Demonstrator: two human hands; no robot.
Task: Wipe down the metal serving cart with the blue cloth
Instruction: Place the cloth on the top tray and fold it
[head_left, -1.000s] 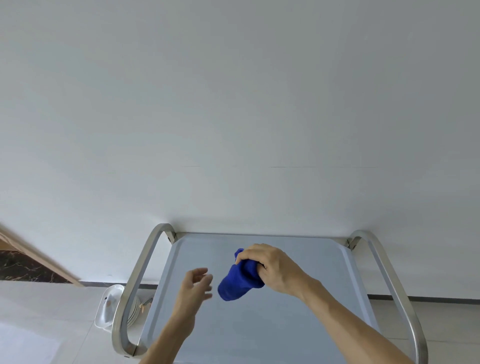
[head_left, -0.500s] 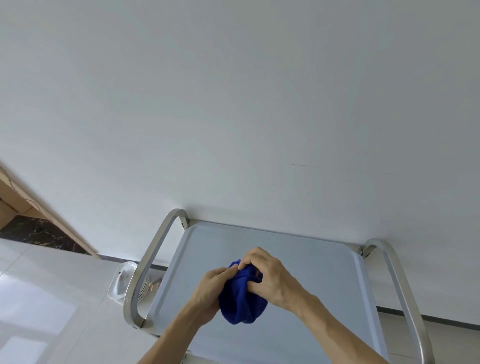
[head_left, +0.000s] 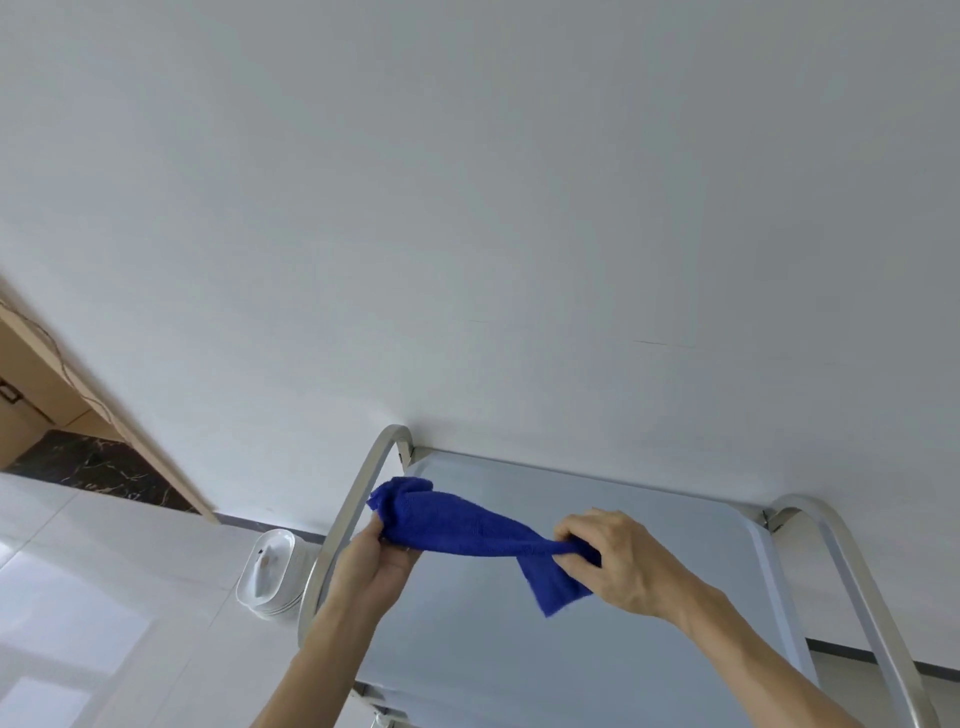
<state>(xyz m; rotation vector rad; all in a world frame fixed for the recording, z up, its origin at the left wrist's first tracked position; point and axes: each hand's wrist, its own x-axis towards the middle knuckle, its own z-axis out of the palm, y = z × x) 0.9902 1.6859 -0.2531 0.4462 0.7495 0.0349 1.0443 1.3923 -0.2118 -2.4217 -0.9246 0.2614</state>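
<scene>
The blue cloth (head_left: 467, 532) is stretched out in the air above the metal serving cart (head_left: 649, 571), twisted along its length. My left hand (head_left: 376, 558) grips its left end near the cart's left handle rail (head_left: 343, 525). My right hand (head_left: 618, 558) pinches the right end, and a loose corner hangs below the fingers. The cart's flat grey top lies under both hands, with curved steel handles on the left and right sides.
A white wall stands directly behind the cart. A stack of white dishes (head_left: 272, 574) sits on the pale tiled floor left of the cart. A wooden cabinet (head_left: 47, 395) with a dark marble base is at the far left.
The cloth was bunched in my right hand; my left hand took hold of it, and both hands have pulled apart, spreading the cloth sideways. The view has shifted left.
</scene>
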